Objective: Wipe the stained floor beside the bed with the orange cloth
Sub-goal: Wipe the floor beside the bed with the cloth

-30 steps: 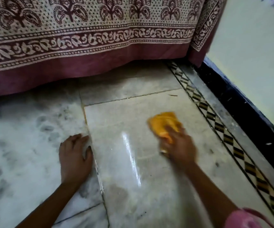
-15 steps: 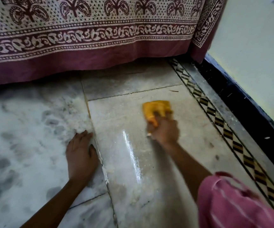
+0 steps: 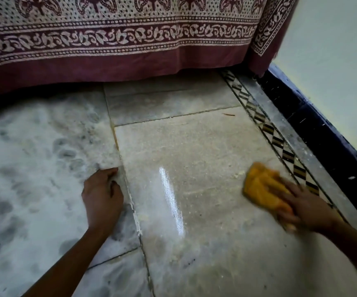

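Cloth (image 3: 261, 189) under right hand (image 3: 301, 207) lies lengthwise toward the bed (image 3: 117, 39).

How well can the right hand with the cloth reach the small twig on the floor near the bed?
Probably yes: only bare floor lies between the right hand, pressing the cloth, and the twig.

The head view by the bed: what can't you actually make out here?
- Floor under the bedspread: hidden by its hanging hem, in shadow.
- Right hand and orange cloth: motion-blurred; the grip is unclear, and the floor beneath is covered.
- Left hand: fingertips curl under, out of sight.
- Both arms: cut off by the bottom edge.
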